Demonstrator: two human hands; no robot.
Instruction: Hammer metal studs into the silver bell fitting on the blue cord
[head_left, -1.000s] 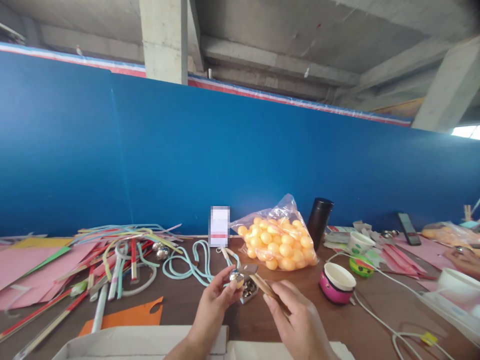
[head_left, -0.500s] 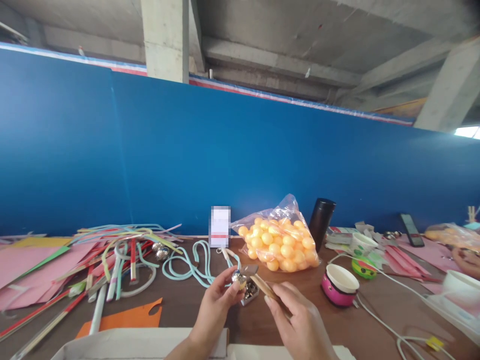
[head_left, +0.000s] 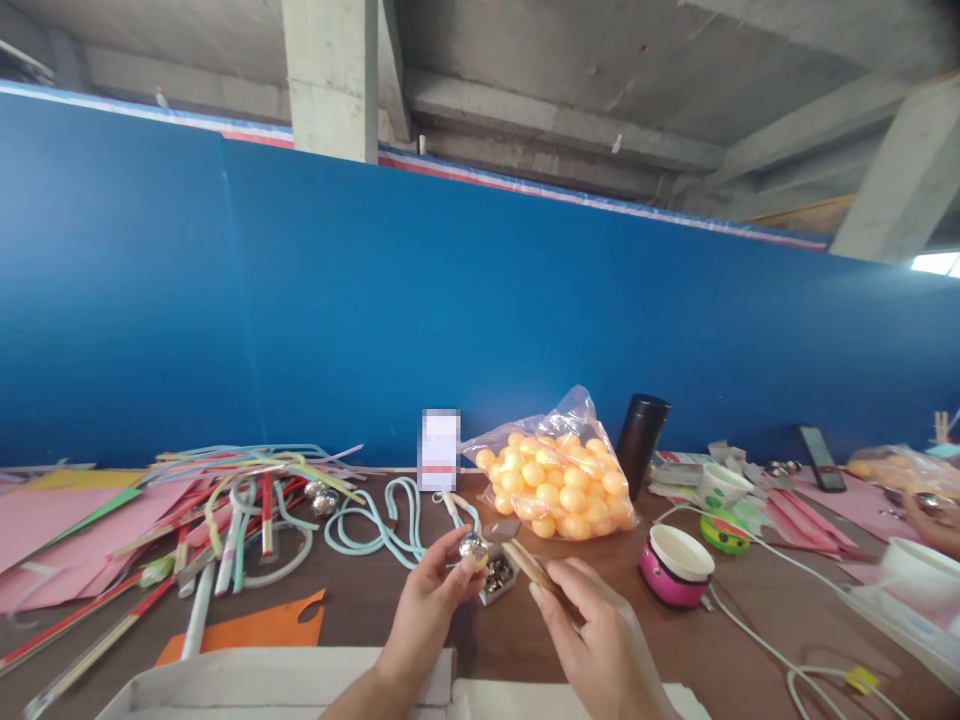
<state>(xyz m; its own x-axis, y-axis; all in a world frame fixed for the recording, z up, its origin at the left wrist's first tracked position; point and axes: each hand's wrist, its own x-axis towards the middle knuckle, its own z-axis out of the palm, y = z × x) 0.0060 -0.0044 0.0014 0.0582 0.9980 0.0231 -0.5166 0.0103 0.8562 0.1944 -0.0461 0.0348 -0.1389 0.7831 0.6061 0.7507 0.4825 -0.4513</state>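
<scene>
A shiny silver ball, perhaps a jingle bell (head_left: pixel 472 549), is pinched between the thumb and fingers of my left hand (head_left: pixel 427 605). My right hand (head_left: pixel 600 630) is wrapped round the wooden handle of a small hammer (head_left: pixel 534 568). The hammer's dark metal head sits right beside the ball; whether they touch I cannot tell. Just behind and between my hands, a small open box (head_left: pixel 498 597) holds several small shiny metal pieces, partly hidden by my left hand.
A clear bag of orange balls (head_left: pixel 555 490) lies behind my hands, beside a black bottle (head_left: pixel 642 440). Pale blue cords (head_left: pixel 375 535) and coloured strips spread leftward. To the right are a pink bowl (head_left: pixel 679 570), a white cable and another person's hand (head_left: pixel 937 515). Cardboard (head_left: pixel 300 680) borders the front.
The hammer head has lifted slightly off the ball, and more of the ball's face shows. At the far right, the other person's hand has shifted, with a shiny ball now visible by it.
</scene>
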